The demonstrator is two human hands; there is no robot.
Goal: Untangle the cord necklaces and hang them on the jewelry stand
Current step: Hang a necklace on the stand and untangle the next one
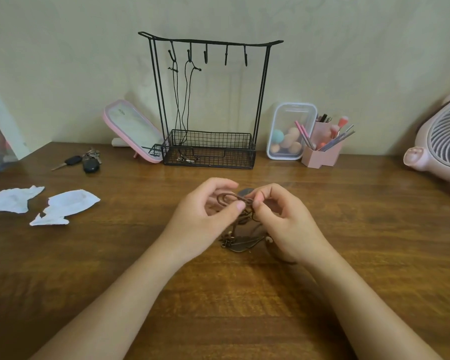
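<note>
Wooden counter (pixel 244 294) before a jewelry stand (pixel 218 162) holding two black cord necklaces (pixel 183 159): left grip (pixel 205 211) and right grip (pixel 281 216) pinch a brown cord tangle (pixel 238 242), held raised, apparently to loosen its knot.

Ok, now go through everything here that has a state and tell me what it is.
Jewelry stand: upright, two left hooks taken, three free.
Black cord necklaces: hung on the stand.
Brown cord necklaces: tangled, off the stand.
Left hand: pinching the brown cord.
Right hand: pinching the brown cord.
Clear sponge box: lid shut.
Pink mirror: propped, tilted back.
Fan: cannot tell whether running.
</note>
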